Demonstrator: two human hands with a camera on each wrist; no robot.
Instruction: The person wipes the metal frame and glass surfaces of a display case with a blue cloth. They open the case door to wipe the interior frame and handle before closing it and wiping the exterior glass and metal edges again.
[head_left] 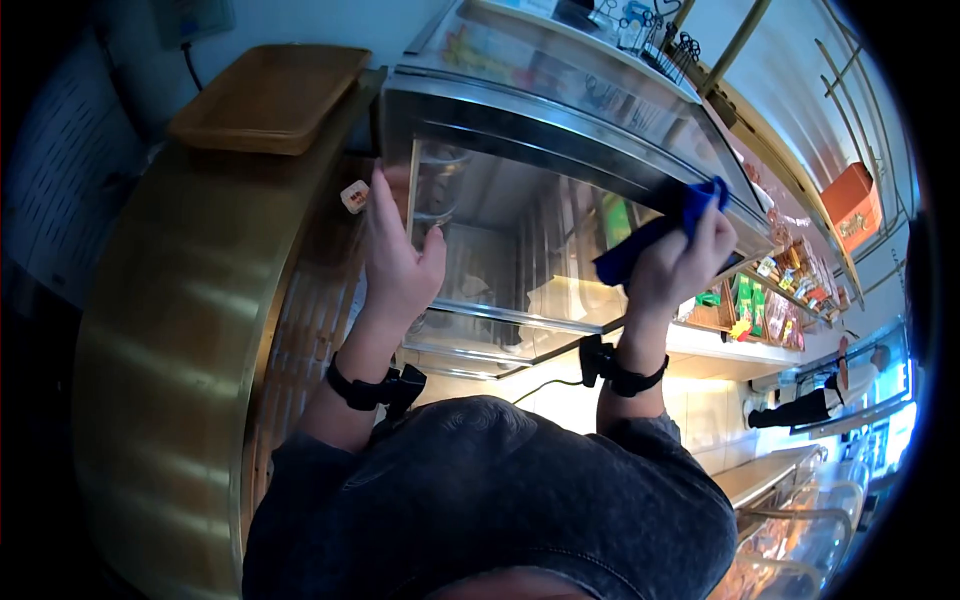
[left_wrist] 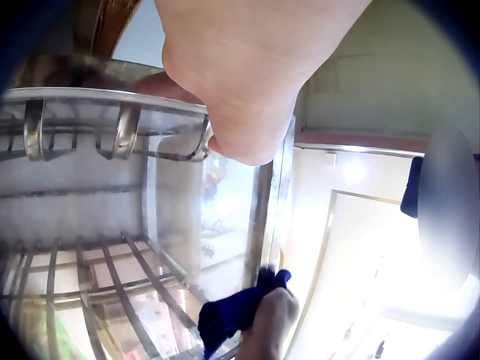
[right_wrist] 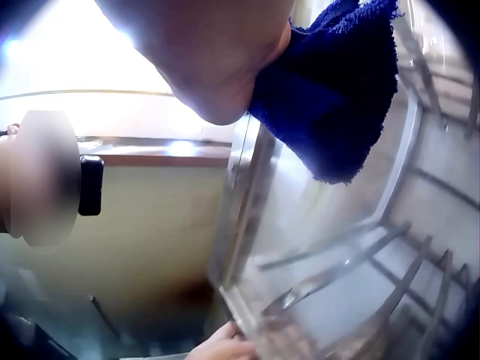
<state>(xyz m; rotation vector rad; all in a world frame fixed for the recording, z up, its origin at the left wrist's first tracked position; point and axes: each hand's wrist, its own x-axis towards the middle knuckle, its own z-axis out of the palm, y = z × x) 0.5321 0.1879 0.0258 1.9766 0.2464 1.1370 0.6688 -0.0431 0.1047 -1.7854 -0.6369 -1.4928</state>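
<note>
A blue cloth [head_left: 635, 248] is bunched in my right hand [head_left: 685, 262], which grips it near the right side of a glass display case [head_left: 560, 125] with a metal frame. Most of the cloth hangs out of that hand, its frayed edge plain in the right wrist view [right_wrist: 330, 105]. My left hand [head_left: 392, 255] is at the case's left edge, fingers straight and thumb apart, with nothing held. Metal rack bars [left_wrist: 112, 277] show inside the case in the left wrist view.
A brown tray [head_left: 270, 100] lies on the counter [head_left: 170, 320] to the left. Packaged goods [head_left: 765, 310] line shelves on the right, below an orange box [head_left: 850, 208]. Wire holders [head_left: 675, 50] stand on top of the case. Another person [head_left: 845, 388] is far right.
</note>
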